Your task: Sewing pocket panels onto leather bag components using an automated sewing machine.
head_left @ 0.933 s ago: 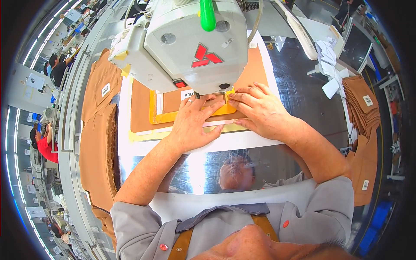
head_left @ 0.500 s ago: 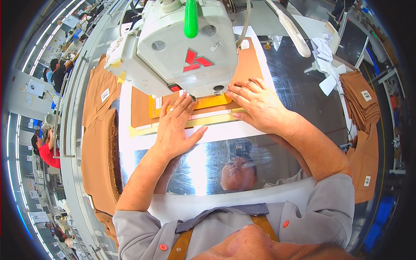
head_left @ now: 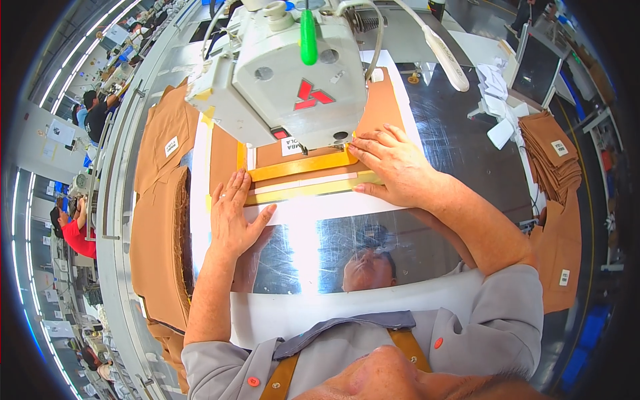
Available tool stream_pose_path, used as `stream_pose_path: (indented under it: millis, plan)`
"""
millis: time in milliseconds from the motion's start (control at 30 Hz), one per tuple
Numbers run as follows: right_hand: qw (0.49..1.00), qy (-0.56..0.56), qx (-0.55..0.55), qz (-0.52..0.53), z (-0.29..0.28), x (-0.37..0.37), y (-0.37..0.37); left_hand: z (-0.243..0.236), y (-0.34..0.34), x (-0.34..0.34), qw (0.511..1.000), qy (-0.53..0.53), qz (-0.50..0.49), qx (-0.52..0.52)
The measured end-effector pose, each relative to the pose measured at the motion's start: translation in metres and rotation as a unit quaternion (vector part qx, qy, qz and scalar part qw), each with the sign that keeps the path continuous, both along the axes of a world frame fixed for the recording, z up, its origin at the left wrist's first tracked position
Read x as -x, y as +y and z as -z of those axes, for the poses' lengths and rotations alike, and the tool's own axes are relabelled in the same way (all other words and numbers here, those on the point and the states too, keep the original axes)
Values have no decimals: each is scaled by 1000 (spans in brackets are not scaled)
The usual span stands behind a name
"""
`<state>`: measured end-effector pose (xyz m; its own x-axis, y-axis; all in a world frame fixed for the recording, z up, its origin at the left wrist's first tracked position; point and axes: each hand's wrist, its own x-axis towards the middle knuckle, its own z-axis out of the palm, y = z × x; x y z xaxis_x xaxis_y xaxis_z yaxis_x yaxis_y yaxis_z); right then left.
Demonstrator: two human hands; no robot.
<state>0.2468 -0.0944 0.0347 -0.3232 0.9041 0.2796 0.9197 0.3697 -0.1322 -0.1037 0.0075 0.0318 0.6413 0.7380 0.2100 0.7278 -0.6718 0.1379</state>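
Note:
A brown fabric panel (head_left: 381, 110) lies on a white sheet (head_left: 200, 227) beneath the head of an industrial sewing machine (head_left: 287, 100). A yellow-orange frame (head_left: 300, 167) rests on the panel, just in front of the needle area. Stretched out flat, the fingers of my left hand (head_left: 232, 217) touch the work around the frame's left front corner. My right hand (head_left: 393, 163) lies with extended fingers over the frame's right end and the fabric beside it. A white label (head_left: 291, 147) shows on the panel behind the frame.
Brown fabric pieces (head_left: 159, 247) are piled to the left, and more folded brown pieces (head_left: 550, 150) sit at the right. A shiny metal table top (head_left: 320, 253) spans the front. A monitor (head_left: 537, 63) stands at the far right; other people (head_left: 73, 230) work at far left.
My left hand has slid left and toward me, off the middle of the frame. The label behind the frame now shows. My right hand stays nearly where it was.

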Motion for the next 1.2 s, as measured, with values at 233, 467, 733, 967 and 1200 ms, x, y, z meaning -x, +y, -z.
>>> stream_pose_path:
  millis: [233,467,733,967,1200]
  plan:
    - [1000,-16,12,-7,-13,5,3,-11,-2,0,1000,-13,-7,-5]
    - [999,-35,2,-11,-10,4,0,-10,-8,-3,1000,5,-20,-6]
    - [996,-56,-24,64,-14,-31,-25,-4,-28,-37,999,-2,27,19]
    - [990,-25,-58,124,-1,-82,-53,16,-34,-68,994,-94,53,33]
    - [953,59,-86,285,18,-119,-72,34,-10,-63,982,-150,-93,64]
